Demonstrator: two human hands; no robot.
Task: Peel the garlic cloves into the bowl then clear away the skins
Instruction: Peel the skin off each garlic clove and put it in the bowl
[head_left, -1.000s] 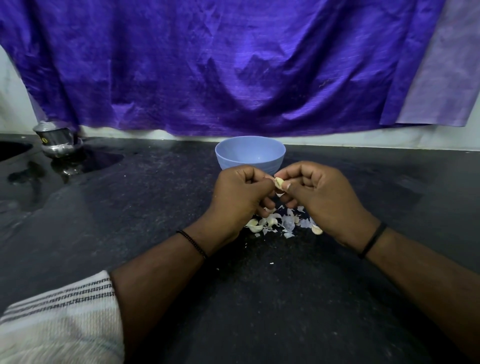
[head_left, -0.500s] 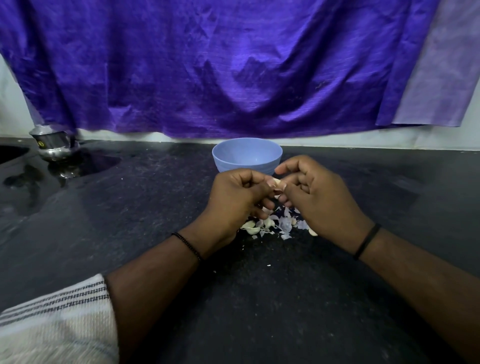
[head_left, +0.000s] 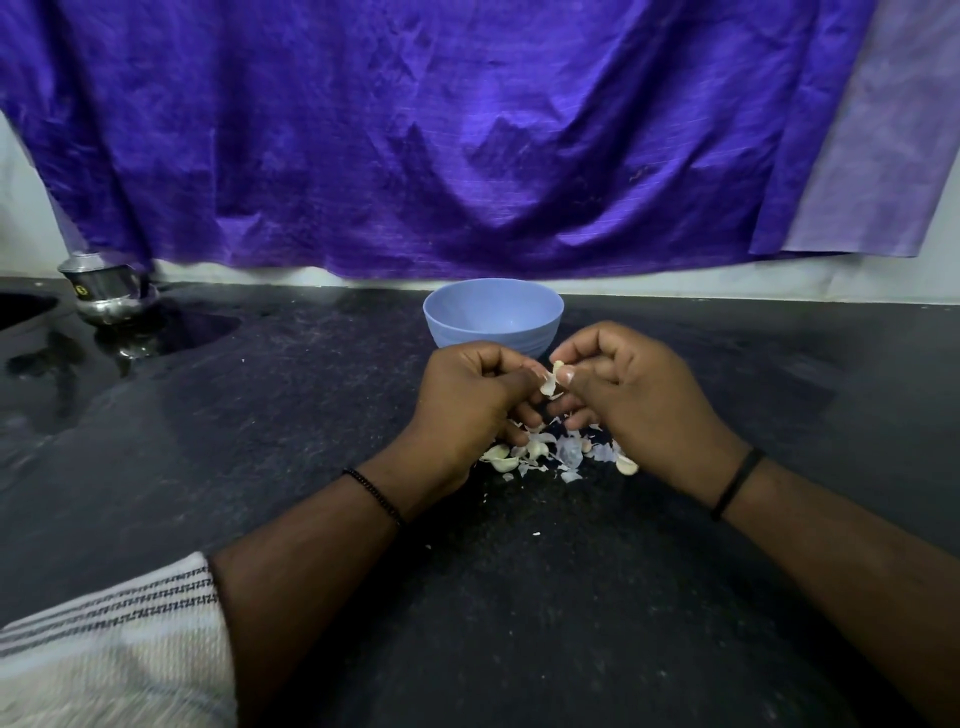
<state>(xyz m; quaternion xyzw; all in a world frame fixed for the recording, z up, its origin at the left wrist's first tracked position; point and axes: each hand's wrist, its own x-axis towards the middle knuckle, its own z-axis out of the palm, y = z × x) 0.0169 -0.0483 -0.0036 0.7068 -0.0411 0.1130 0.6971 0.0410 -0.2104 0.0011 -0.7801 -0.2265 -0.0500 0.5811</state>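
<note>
A light blue bowl (head_left: 492, 317) stands on the dark counter (head_left: 311, 415) just beyond my hands; its inside looks empty from here. My left hand (head_left: 470, 402) and my right hand (head_left: 631, 395) meet over a garlic clove (head_left: 550, 381), both pinching it with curled fingers, a flap of pale skin hanging from it. Under my hands lies a small pile of skins and cloves (head_left: 550, 452), partly hidden. One clove (head_left: 626, 464) lies at the pile's right edge.
A steel pot (head_left: 106, 296) sits at the far left, next to a dark sink opening (head_left: 21, 309). A purple cloth (head_left: 467, 135) hangs on the wall behind the counter. My striped sleeve (head_left: 109, 649) fills the lower left corner.
My hands stayed together in front of the bowl. The clove turned between my fingertips and a strip of skin now hangs looser from it.
</note>
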